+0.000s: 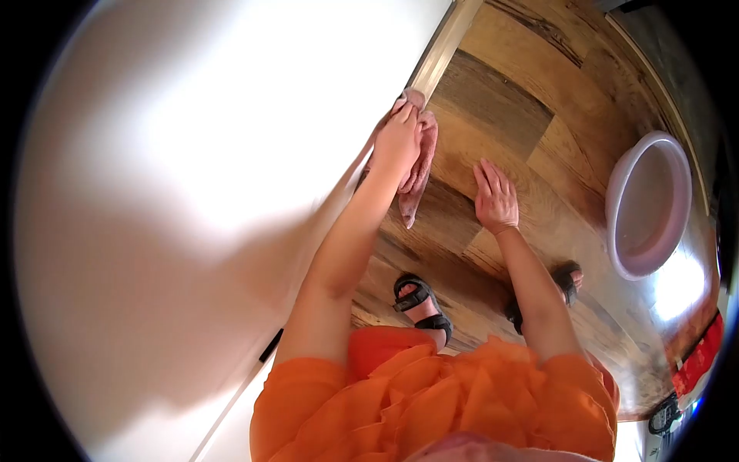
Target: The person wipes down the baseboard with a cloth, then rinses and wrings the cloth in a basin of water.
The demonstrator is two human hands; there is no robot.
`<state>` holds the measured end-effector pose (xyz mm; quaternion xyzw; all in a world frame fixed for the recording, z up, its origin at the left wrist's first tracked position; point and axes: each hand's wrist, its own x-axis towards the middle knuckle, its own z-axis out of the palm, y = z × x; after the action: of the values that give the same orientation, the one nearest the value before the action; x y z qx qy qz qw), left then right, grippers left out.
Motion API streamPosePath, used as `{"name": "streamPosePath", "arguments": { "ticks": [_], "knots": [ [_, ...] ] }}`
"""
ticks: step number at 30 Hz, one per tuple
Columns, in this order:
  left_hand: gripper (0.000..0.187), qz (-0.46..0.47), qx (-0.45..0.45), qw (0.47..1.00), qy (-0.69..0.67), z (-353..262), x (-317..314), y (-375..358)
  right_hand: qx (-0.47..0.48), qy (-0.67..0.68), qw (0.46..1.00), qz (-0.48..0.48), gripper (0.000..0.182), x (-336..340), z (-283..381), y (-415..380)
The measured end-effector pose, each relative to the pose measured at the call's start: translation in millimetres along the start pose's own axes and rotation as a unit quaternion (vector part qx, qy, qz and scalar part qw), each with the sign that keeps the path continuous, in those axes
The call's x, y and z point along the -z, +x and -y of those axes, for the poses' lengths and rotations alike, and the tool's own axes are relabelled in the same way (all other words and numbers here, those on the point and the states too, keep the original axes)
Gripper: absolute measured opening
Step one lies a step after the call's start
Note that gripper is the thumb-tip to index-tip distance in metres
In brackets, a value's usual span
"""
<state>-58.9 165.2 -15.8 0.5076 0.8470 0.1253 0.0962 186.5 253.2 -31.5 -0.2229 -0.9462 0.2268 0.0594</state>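
Pink terry cloth point(419, 165), bunched and hanging in a loose fold, is pressed against the base of a white wall point(192, 154) by the person's left hand point(398, 142). The fingers are closed around the upper part of the cloth, clamping it to the surface where the wall meets the pale skirting strip point(444, 48); the free end droops toward 6 o'clock over the wood-look floor point(500, 115). Held this way, the wad seems to give the palm a pad to push with along the wall's lower edge.

The right hand point(494, 199) lies at about 3 o'clock from the cloth, flat on the floor, fingers spread and pointing toward 12 o'clock, holding nothing. I judge it serves as a prop, since the person bends low over the floor with both arms stretched forward.

Further out at 3 o'clock, well apart from both hands, a round pale basin point(648, 204) rests on the floor. Below the hands, toward 6 o'clock, two feet in dark sandals point(422, 302) stand on the boards, and an orange ruffled garment point(431, 400) fills the bottom edge of the view.
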Motion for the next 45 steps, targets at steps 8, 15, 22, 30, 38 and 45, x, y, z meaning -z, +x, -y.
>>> {"name": "streamPosePath", "arguments": {
  "ticks": [8,15,22,30,38,45],
  "knots": [
    [0.046,-0.001,0.0,1.0,-0.023,-11,-8,38,0.002,-0.027,0.999,0.017,0.056,1,-1,-4],
    [0.045,0.024,0.066,0.992,-0.101,0,16,-104,-0.013,-0.021,1.0,-0.004,0.046,1,7,-3],
    [0.031,-0.071,0.097,0.983,-0.139,-20,32,-123,0.052,0.168,0.983,-0.048,0.044,-23,103,49],
    [0.044,0.051,0.274,0.96,0.014,-4,40,-215,-0.022,-0.088,0.996,0.019,0.068,-51,129,101],
    [0.117,0.11,0.288,0.951,0.018,0,-22,-275,-0.027,-0.133,0.984,0.112,0.062,-22,109,140],
    [0.131,0.105,0.271,0.957,0.002,9,-36,-286,-0.056,-0.128,0.99,0.015,0.039,-27,80,164]
  ]
}}
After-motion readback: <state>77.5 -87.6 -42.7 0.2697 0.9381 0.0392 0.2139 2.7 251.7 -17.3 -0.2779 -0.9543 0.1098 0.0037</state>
